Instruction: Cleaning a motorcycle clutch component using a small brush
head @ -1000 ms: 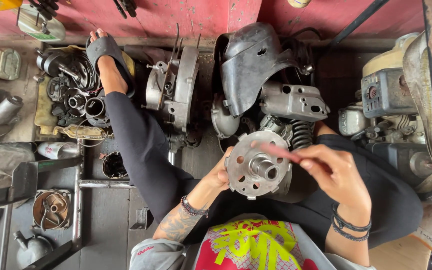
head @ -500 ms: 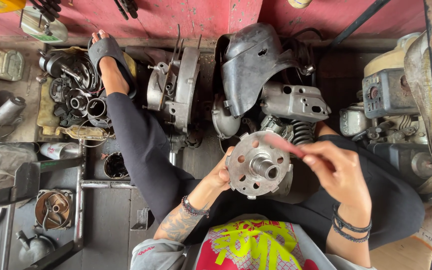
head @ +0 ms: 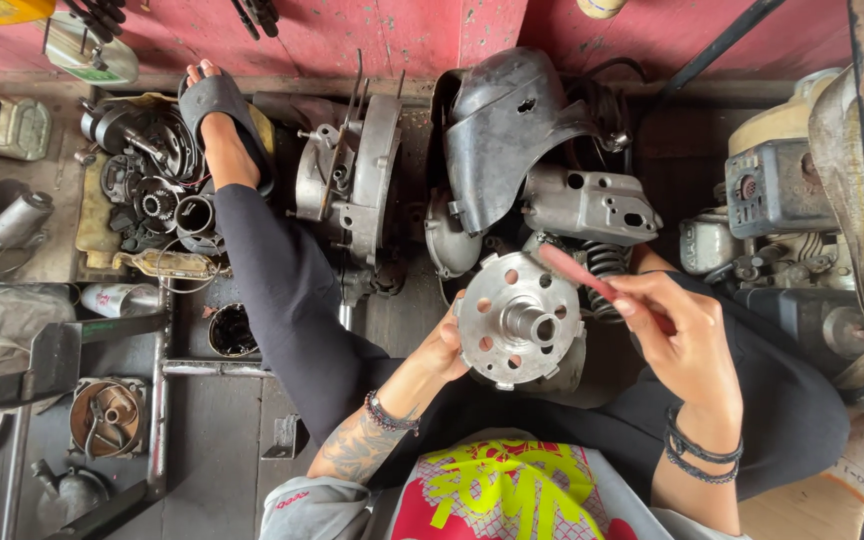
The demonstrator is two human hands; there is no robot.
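A round grey metal disc point(head: 517, 320) with several holes and a central hub sits over my lap, face up. My left hand point(head: 444, 345) grips its left rim from below. My right hand point(head: 680, 335) holds a thin red stick-like tool point(head: 577, 272), whose far end lies over the disc's upper right edge. My legs in dark trousers spread to either side, the left foot point(head: 214, 120) in a grey sandal near the wall.
Engine parts crowd the floor ahead: a crankcase half point(head: 352, 180), a dark curved cover point(head: 502, 130), a grey casing point(head: 592, 205) with a spring point(head: 602, 265). Gears and rings point(head: 152, 190) lie left. A small engine point(head: 782, 190) stands right. A metal frame point(head: 157, 370) lies left.
The disc has shifted slightly right and turned a little in my left hand. The red tool's tip has moved up toward the disc's upper right edge.
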